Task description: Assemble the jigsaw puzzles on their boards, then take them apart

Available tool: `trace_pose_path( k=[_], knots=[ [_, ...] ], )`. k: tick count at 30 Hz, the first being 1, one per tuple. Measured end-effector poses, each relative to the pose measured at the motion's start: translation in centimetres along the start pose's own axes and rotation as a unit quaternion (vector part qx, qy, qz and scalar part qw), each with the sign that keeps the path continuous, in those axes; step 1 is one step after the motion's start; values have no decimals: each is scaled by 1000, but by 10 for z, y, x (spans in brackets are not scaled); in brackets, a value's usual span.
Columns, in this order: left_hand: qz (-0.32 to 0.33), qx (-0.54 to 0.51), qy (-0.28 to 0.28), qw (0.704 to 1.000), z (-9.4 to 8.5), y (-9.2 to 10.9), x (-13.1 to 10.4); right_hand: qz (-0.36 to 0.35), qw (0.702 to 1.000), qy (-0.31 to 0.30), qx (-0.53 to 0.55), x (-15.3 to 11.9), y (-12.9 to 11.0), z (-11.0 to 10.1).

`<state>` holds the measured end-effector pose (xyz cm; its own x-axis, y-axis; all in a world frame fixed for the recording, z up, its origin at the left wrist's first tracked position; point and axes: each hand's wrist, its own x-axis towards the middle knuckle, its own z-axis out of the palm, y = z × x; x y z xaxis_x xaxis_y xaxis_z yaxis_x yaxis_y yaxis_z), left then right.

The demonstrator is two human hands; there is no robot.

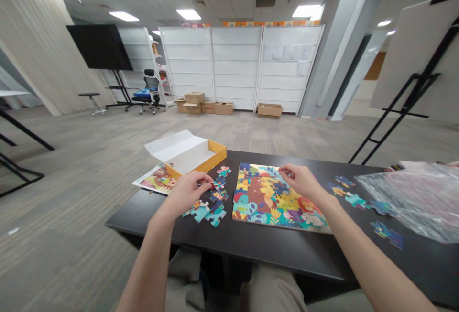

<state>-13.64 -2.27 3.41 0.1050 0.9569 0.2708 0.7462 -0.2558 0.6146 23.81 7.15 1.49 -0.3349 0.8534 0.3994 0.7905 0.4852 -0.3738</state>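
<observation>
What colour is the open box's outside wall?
The open box has a yellow outside wall, seen best in the head view.

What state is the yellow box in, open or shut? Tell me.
Open: the yellow box has its white flap laid back, showing its white inside.

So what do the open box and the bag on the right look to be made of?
Open box: probably cardboard, yellow outside, matte white lining, with flat folded flaps. Bag: likely thin clear plastic, glossy, judging by crinkles and highlights.
</observation>
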Motion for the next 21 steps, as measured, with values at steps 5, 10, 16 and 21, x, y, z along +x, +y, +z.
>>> trace_pose_path(
  k=[5, 10, 16, 21],
  knots=[
    [15, -54, 32, 998, 0, 27, 12, 0, 1000, -4, 8, 0, 2, 1],
    [-11, -140, -85, 986, 27, 44, 54, 2, 1000, -23, -4, -2, 0, 3],
    [-58, -167, -123, 977, 64, 34, 75, -9, 997, -42, -59, -5, -13, -1],
    [-66, -156, -75, 983, 76, 18, 74, -19, 995, -53, -84, -6, -22, -4]
  ],
)
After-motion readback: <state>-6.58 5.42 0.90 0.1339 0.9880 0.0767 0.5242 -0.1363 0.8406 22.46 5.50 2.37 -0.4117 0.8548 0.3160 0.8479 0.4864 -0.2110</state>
